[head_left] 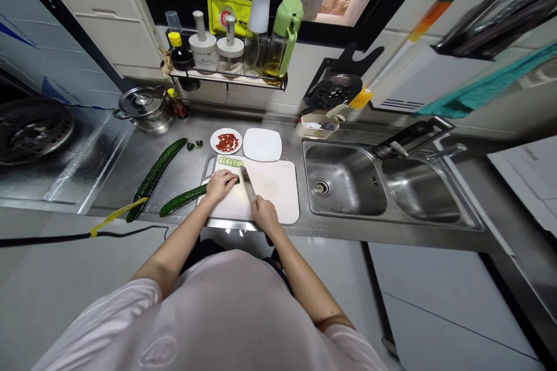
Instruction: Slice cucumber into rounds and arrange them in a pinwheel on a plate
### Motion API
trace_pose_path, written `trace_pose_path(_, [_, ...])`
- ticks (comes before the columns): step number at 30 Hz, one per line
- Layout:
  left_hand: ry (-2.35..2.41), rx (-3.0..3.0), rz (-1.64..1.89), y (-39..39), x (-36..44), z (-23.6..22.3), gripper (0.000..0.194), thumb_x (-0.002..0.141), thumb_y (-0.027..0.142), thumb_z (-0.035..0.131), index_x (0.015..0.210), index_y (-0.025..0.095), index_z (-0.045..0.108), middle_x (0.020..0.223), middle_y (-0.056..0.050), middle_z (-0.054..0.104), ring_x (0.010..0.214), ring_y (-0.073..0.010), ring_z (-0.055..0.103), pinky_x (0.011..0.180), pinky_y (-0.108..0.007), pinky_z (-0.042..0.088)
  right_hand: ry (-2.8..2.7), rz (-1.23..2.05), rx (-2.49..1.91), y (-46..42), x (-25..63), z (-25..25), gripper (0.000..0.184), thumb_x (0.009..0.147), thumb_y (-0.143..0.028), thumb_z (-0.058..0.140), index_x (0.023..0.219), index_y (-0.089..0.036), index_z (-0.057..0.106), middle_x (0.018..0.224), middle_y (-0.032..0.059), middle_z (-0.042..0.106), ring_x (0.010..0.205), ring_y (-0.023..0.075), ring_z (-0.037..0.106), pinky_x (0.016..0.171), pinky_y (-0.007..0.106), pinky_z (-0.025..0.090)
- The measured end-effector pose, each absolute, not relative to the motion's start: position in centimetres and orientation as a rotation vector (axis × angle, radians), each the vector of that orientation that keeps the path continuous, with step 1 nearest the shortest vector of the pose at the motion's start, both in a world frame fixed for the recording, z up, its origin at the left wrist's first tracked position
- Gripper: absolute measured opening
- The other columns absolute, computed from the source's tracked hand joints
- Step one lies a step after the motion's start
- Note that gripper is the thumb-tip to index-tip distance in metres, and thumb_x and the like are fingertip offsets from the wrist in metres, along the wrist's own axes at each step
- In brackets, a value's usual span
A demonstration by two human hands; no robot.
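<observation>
Cutting board: a white cutting board (278, 191) with a grey handle end at its left, lying flat on the steel table (111, 188) directly in front of the person; every place below is told from it.
Left hand: the left hand (221, 185) is over the board's left half, fingers curled down and pressing on the cut cucumber (180, 201).
Right hand: the right hand (264, 213) is at the board's near middle, wrapped around the handle of the knife (247, 181).
Gap between hands: the two are apart, with the blade and the cucumber's cut end between them.
Knife: slanting across the board's middle, tip toward the far edge and just beside the slices; whether it touches them is hard to tell.
Cut cucumber: its cut end is on the board, its other end reaching past the left edge onto the table.
Slices: thin cucumber slices (230, 162) overlap in a row along the board's far left edge.
Long cucumber: a longer cucumber (159, 174) lies left of the board, slanting.
Plates: beyond the board, a round plate (213, 142) bears chopped red pieces (227, 142); a square plate (262, 145) is just right of it.
Pot: a lidded pot (143, 110), beyond the board to the left.
Sink: a double sink (348, 191), right of the board.
</observation>
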State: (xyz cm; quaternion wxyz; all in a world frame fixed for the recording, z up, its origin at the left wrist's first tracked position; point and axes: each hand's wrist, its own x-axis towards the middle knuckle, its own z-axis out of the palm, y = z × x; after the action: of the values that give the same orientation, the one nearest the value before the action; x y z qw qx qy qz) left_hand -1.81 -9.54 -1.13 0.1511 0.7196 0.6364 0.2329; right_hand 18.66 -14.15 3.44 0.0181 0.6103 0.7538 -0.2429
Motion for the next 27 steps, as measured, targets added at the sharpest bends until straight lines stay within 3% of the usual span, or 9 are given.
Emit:
trace_pose_path(12, [1.783, 2.154, 0.77, -9.5, -2.0, -1.6, 0.029, 0.093, 0.039, 0.047, 0.103, 0.027, 0.072, 0.098, -0.005, 0.064, 0.095, -0.0196, 0.055, 0.086, -0.033, 0.043, 2.298, -0.798, 1.9, -13.8, 17.8, 4.6, 0.028, 0.096, -0.021, 0.034, 0.117, -0.014, 0.05, 0.096, 0.0109, 0.069, 0.089, 0.0217, 0.064, 0.073, 0.027, 0.039])
trace_pose_path(27, [1.787, 2.154, 0.796, -9.4, -2.1, -2.1, 0.029, 0.093, 0.04, 0.048, 0.101, 0.026, 0.072, 0.096, -0.005, 0.064, 0.094, -0.0194, 0.055, 0.082, -0.032, 0.044, 2.3, -0.836, 1.867, -14.0, 17.0, 4.5, 0.025, 0.096, -0.02, 0.033, 0.113, -0.013, 0.051, 0.095, 0.0117, 0.069, 0.089, 0.0222, 0.064, 0.073, 0.027, 0.04])
